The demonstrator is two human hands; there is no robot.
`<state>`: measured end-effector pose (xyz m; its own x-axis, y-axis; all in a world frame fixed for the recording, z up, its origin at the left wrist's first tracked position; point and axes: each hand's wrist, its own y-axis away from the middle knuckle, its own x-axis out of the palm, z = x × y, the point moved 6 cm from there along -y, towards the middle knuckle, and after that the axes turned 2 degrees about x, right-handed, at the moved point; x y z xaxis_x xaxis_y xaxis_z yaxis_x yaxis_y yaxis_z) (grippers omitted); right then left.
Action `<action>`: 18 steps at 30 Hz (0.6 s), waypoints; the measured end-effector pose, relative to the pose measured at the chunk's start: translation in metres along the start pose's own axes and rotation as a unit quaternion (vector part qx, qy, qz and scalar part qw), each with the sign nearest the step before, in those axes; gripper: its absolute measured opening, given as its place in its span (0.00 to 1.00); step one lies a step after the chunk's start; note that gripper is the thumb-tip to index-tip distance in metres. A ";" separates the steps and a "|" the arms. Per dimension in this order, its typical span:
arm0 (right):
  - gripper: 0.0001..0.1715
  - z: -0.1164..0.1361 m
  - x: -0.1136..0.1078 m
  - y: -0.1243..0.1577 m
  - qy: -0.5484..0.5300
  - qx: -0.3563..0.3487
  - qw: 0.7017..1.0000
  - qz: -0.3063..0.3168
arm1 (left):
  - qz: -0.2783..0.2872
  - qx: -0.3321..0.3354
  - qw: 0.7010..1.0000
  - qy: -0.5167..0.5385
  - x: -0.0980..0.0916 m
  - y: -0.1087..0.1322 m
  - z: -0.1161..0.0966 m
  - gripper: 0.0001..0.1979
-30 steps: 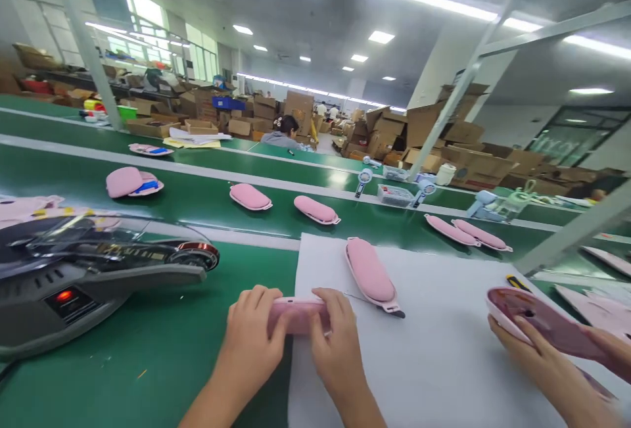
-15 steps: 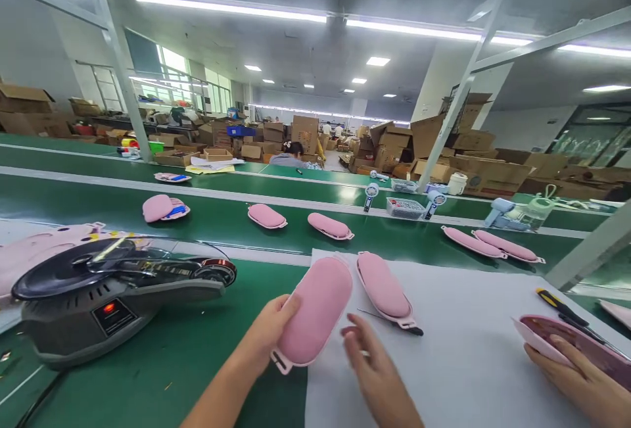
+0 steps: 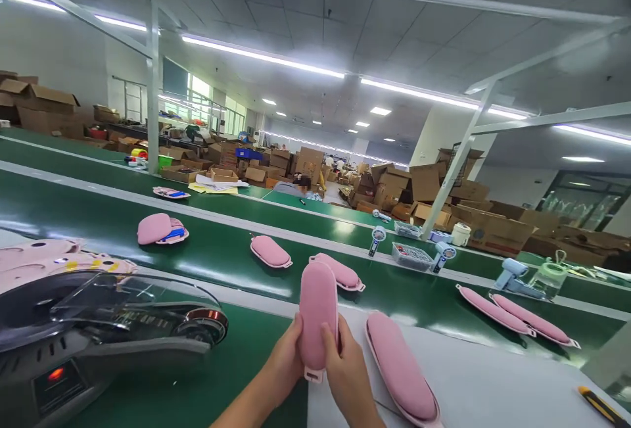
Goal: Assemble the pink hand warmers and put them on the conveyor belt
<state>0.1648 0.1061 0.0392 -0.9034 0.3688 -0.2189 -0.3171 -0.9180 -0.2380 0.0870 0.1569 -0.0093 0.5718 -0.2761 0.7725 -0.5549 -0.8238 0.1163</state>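
Observation:
Between my two hands an oval pink padded case (image 3: 318, 313) stands nearly upright, with a slotted tab at its lower end. My left hand (image 3: 286, 352) wraps its left edge. My right hand (image 3: 345, 356) grips the right edge, the thumb lying on the front. A second pink case (image 3: 401, 365) lies on the white sheet (image 3: 473, 362) just right of my right hand. Behind the held case, another pink case (image 3: 340, 271) rests on the green belt and is partly covered.
A grey machine with a clear cover (image 3: 123, 342) fills the lower left. More pink cases (image 3: 271, 251) lie along the belt (image 3: 217, 244). Small blue handheld fans (image 3: 377, 237) stand beside a plastic tray (image 3: 412, 255). At the right edge is a yellow-black screwdriver (image 3: 599, 403).
My right hand has come in and closed on the case, which now stands more upright. The camera view has tilted and shifted; the other person's hand at the right is out of view.

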 end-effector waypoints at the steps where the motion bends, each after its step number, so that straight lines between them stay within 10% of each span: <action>1: 0.24 -0.002 0.005 -0.001 0.008 0.000 1.000 0.003 | 0.005 -0.002 1.000 0.015 -0.004 -0.001 0.001 0.23; 7: 0.26 -0.012 0.019 -0.005 0.025 0.005 0.999 0.028 | -0.012 0.002 0.998 0.060 -0.024 -0.007 0.004 0.20; 15: 0.34 -0.064 -0.033 -0.019 -0.013 0.115 0.987 -0.114 | -0.007 0.007 1.000 0.006 -0.033 -0.022 0.027 0.21; 18: 0.38 -0.083 -0.027 -0.022 -0.103 0.145 0.981 -0.076 | -0.007 0.013 1.000 -0.002 -0.038 -0.022 0.029 0.21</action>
<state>0.2199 0.1284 -0.0280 -0.8693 0.4943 0.0017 -0.4940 -0.8689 0.0324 0.0950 0.1717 -0.0592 0.5817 -0.2667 0.7685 -0.5315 -0.8397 0.1110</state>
